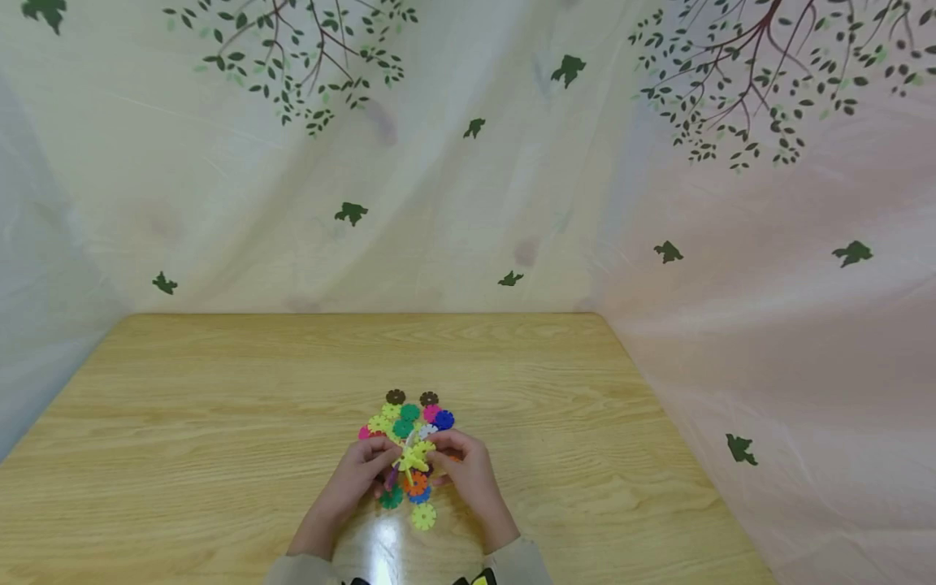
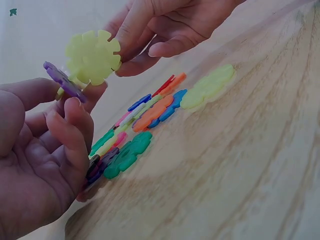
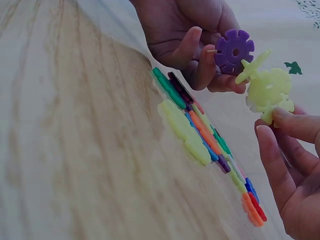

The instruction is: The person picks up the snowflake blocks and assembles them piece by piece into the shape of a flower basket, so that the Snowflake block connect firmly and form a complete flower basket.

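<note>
1. Left hand (image 1: 360, 471) pinches the cluster (image 1: 413, 458) at its purple disc (image 3: 235, 52) end; right hand (image 1: 466, 465) pinches its yellow disc (image 2: 93, 57).
2. Cluster held up between both hands. Probably light, stiff, slightly slick; slotted joints might pop. Best hold: notched rims.
3. Loose discs (image 1: 403, 428) crowd below. Table (image 1: 219, 422) stretches wide either side; far edge well apart, by the curtain (image 1: 431, 252).
</note>
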Available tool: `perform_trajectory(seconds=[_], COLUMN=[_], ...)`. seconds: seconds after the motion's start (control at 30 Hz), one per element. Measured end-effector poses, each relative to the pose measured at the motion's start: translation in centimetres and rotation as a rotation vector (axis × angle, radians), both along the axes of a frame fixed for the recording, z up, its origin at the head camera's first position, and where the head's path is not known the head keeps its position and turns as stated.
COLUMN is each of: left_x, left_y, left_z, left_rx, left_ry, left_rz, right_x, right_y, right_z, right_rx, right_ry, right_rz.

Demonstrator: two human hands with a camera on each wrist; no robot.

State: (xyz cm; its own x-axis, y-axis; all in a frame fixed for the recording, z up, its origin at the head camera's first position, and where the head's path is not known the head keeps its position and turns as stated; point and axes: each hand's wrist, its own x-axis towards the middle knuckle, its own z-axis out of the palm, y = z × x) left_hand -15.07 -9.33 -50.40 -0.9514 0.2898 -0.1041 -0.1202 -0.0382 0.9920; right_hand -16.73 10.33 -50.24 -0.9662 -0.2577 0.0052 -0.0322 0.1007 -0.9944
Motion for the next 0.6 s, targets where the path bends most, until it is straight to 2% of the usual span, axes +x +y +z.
perform_trajectory(seconds=[0.3, 0.6], left_x=[0.03, 0.19], left_y=[0.07, 0.03], left_z=[-0.27, -0.17], left_rx=[-0.027, -0.033], left_ry=[0.0, 0.01], left_rz=[0.04, 0.027], right_x=[0.23, 0.2], right_y=[-0.22, -0.34], right_z=[0.09, -0.17], right_rx=[0.043, 0.108], right_ry=[-0.016, 0.018], right_rz=[0.004, -0.023])
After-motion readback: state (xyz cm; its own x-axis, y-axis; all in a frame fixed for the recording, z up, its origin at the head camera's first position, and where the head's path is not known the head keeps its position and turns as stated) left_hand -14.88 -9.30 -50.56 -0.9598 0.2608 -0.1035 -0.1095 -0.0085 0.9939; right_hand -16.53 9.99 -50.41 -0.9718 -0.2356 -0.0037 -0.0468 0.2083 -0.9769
